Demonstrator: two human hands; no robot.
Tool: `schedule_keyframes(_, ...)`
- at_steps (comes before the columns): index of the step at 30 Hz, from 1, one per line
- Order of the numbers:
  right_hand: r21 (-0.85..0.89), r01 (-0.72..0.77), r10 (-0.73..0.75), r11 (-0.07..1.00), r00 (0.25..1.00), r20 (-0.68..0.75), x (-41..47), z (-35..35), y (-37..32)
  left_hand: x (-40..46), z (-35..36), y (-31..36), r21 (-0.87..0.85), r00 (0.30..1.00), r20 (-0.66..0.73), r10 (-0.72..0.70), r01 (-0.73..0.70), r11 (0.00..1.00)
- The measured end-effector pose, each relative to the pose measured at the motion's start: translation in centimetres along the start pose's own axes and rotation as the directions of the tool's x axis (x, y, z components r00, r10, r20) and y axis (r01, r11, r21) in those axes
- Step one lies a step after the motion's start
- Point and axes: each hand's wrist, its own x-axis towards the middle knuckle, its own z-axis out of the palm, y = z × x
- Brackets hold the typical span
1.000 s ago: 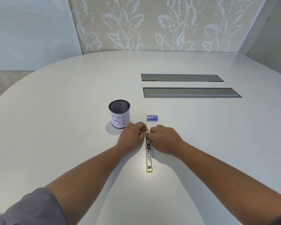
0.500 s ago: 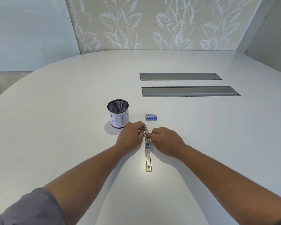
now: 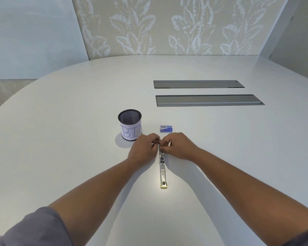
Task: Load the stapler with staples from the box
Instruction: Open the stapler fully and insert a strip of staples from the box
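A metal stapler (image 3: 162,172) lies opened out flat on the white table (image 3: 60,139), its long axis pointing away from me and a yellowish end nearest me. My left hand (image 3: 143,150) and my right hand (image 3: 179,146) meet at its far end, fingers curled and pinching the metal parts there. What lies between the fingertips is too small to tell. A small blue staple box (image 3: 166,129) sits closed on the table just beyond my right hand.
A black mesh cup (image 3: 130,124) with a paper label reading "BIN" stands left of the box, close to my left hand. Two grey cable hatches (image 3: 209,100) are set into the table farther back.
My right hand has lifted and its fingers have shifted slightly at the stapler's far end. The left hand and the stapler have stayed in place.
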Motion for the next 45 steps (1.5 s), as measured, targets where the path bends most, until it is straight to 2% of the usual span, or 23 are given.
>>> schedule_keyframes(8,-0.171,-0.064,0.086,0.983,0.988,0.127,1.2,-1.2,-2.3,-0.1,-0.2,0.2,0.010,1.000,0.023,-0.005,0.005,1.000)
schedule_keyframes(13,-0.103,-0.173,0.189,0.979,0.967,0.173,1.3,-1.3,-3.6,-0.1,-0.2,0.2,0.007,1.000,0.015,0.004,-0.004,1.000)
schedule_keyframes(17,-0.134,-0.171,0.195,0.976,0.962,0.189,1.3,-1.5,-4.2,-0.2,-0.3,0.3,-0.004,1.000,0.012,-0.002,0.002,1.000)
schedule_keyframes(23,-0.080,-0.181,0.194,0.980,0.960,0.203,1.2,-1.6,-3.9,-0.2,-0.2,0.3,-0.004,1.000,0.016,-0.001,0.001,1.000)
schedule_keyframes(26,-0.040,-0.167,0.172,0.985,0.967,0.188,1.1,-1.4,-3.4,-0.1,-0.2,0.2,0.003,1.000,0.015,0.000,0.000,1.000)
schedule_keyframes(29,-0.070,-0.081,0.092,0.994,0.980,0.174,1.0,-1.3,-2.7,-0.1,-0.2,0.1,-0.001,1.000,0.009,0.003,-0.003,1.000)
schedule_keyframes(35,-0.017,0.012,-0.010,1.000,0.988,0.155,0.7,-1.1,-1.6,0.1,0.0,-0.1,0.011,1.000,0.012,0.004,-0.004,1.000)
schedule_keyframes(45,0.134,0.067,-0.077,0.989,0.995,0.070,0.6,-0.4,-0.3,0.0,-0.1,0.0,0.028,1.000,-0.011,0.015,-0.014,1.000)
